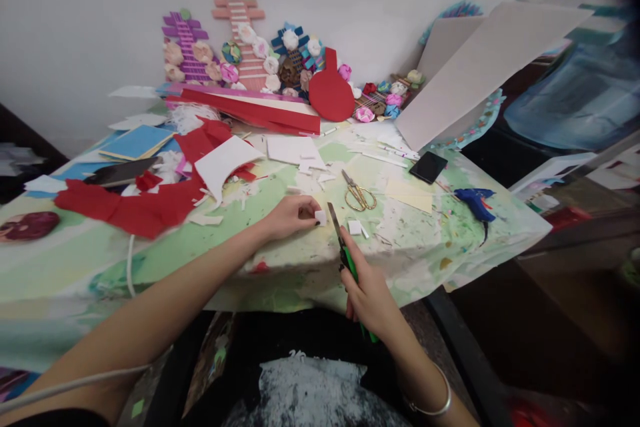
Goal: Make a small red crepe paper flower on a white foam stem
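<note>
My left hand [295, 217] pinches a small white square piece [321, 217] between thumb and fingertips, close above the painted tablecloth [280, 260]. A green-handled cutter [349, 261] is in my right hand [367, 293], its fingers wrapped round the handle. The blade points up and away, just right of the white piece, with a small gap between them. Another small white square [355, 227] and a thin white strip [365, 231] lie to the right of the blade. Gold-handled scissors [358, 194] rest on the cloth beyond my hands.
Red paper [135, 210] and white scraps cover the left. At the right are a black phone [428, 167], a yellow sheet [410, 195] and a blue glue gun [477, 205]. Paper-flower crafts [245, 47] and a red paddle shape [331, 93] stand along the wall.
</note>
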### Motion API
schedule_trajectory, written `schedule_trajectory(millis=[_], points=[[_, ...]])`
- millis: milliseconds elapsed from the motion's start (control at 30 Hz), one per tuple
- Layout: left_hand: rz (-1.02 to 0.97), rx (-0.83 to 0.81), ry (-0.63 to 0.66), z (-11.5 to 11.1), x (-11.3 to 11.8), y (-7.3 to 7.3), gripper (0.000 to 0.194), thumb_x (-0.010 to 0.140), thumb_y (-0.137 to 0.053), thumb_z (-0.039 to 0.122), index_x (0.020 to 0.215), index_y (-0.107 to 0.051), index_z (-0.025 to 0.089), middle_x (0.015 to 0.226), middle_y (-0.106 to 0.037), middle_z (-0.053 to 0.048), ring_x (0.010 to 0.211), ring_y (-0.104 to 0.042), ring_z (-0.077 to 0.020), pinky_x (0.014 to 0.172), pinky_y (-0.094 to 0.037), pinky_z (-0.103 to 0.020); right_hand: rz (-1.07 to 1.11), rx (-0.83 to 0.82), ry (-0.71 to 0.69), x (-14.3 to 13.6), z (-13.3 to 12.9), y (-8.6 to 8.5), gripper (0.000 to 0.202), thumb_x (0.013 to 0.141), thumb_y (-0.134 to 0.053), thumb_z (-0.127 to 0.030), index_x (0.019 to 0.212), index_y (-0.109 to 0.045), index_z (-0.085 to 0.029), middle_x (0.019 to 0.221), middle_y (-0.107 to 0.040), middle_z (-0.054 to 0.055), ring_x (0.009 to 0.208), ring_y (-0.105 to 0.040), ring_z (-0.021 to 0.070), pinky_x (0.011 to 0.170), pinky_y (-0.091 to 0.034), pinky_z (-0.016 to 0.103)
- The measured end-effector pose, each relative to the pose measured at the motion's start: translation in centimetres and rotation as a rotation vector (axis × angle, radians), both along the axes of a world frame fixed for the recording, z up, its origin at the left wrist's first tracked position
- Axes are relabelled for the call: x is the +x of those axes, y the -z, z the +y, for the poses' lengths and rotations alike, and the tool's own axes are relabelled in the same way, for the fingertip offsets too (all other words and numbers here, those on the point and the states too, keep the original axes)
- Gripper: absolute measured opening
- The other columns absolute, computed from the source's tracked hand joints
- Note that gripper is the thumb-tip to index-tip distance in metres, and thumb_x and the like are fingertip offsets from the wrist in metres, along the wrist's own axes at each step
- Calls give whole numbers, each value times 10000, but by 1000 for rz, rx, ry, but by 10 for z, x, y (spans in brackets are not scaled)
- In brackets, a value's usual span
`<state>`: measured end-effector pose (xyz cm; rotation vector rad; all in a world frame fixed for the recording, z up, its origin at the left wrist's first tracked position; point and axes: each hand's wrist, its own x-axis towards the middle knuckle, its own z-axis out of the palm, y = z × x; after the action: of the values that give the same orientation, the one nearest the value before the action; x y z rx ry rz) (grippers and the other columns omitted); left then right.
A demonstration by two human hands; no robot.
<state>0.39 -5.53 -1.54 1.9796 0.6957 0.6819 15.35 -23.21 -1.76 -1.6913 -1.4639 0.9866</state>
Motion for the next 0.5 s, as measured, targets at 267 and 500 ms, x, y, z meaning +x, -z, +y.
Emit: schedule_trajectory(millis=[267, 500], points=[[-172, -323, -71, 10, -3, 1, 233, 717, -631, 255, 903, -540, 147, 599, -650, 3, 589, -595, -135, 637, -444, -260, 170, -42, 28, 0, -2, 4, 659, 885, -357, -223, 1501, -132, -287, 458, -474, -80, 322, -520, 124, 320, -436, 185], [-141, -267, -108, 13, -6, 1, 282, 784, -600, 399, 901, -545, 149, 652, -681, -37, 570, -584, -137, 588, -422, -258, 214, -45, 66, 5, -4, 3, 668, 883, -360, -245, 1504, -119, -295, 408, -455, -91, 314, -505, 133, 310, -428, 192]])
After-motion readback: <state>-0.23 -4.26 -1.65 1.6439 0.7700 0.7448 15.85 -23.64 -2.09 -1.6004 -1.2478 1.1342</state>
